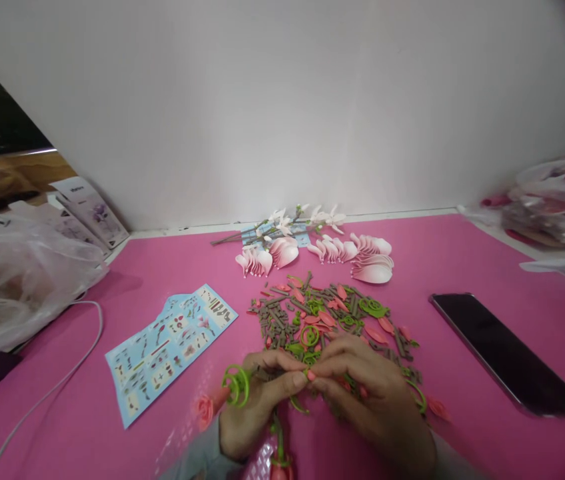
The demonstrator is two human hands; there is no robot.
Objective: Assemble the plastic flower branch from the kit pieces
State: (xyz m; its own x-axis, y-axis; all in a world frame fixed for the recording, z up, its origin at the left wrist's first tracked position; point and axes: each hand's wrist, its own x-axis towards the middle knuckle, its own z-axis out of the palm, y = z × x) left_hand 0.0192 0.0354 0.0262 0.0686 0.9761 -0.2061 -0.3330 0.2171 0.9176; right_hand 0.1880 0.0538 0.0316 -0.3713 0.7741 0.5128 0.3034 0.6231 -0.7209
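My left hand [255, 407] is closed in a pinch on a green ring piece with a brown stem [237, 385], held just above the pink table [112, 427]. My right hand [372, 397] meets it fingertip to fingertip, fingers pinched on the other end of the same small piece. Both hands hover at the near edge of a pile of small brown, green and salmon parts [332, 317]. A green stem with a salmon bud [280, 460] pokes out below my left hand.
A blue instruction sheet [170, 347] lies left of the pile. White-pink petals [342, 257] and a finished white flower branch [282, 223] sit by the wall. A dark phone [510, 353] lies right. Plastic bags [17, 273] and a white cable [47, 393] are left; more bags [557, 200] are right.
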